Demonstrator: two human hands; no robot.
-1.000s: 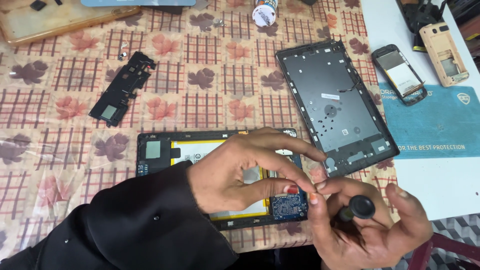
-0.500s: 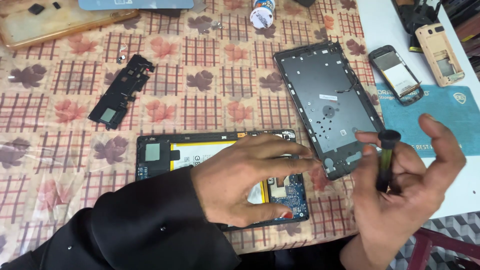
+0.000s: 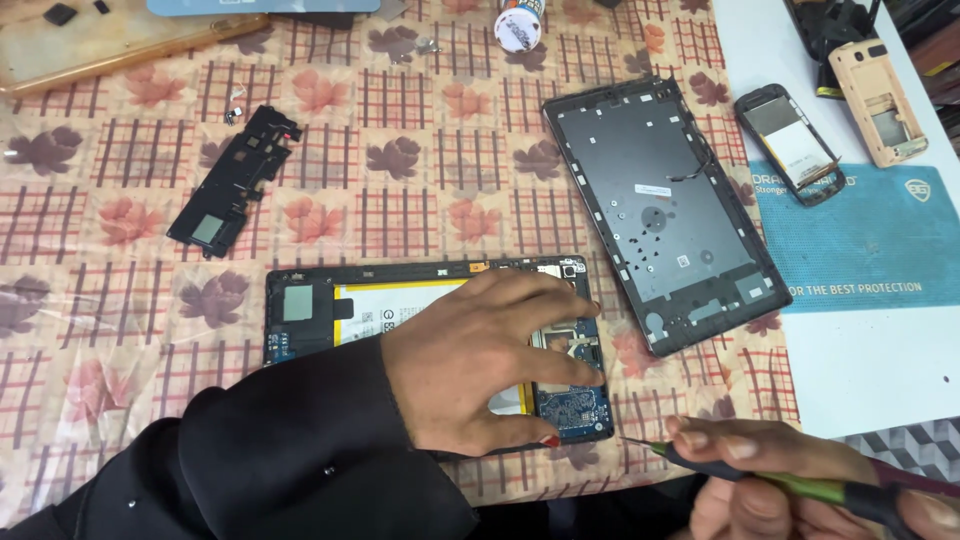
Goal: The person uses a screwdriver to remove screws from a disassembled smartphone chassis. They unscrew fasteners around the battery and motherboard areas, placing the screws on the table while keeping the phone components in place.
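Bench, mid-teardown: my left hand (image 3: 480,365) lies spread, palm down, on the opened tablet (image 3: 430,345), long axis 9-to-3. Right hand (image 3: 790,490) pinches a screwdriver (image 3: 760,478), tip aimed 9 o'clock, just off the tablet's lower right corner. Board (image 3: 572,405) sits approx 10 o'clock from tip. Back cover (image 3: 665,215) apart, at 1 o'clock.

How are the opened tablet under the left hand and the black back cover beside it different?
The opened tablet lies crosswise, showing a battery and blue circuit board; the back cover lies slanted, an empty grey shell. The left hand rests on the tablet; the cover lies untouched. Both are rectangular, black-framed, on the tablecloth.
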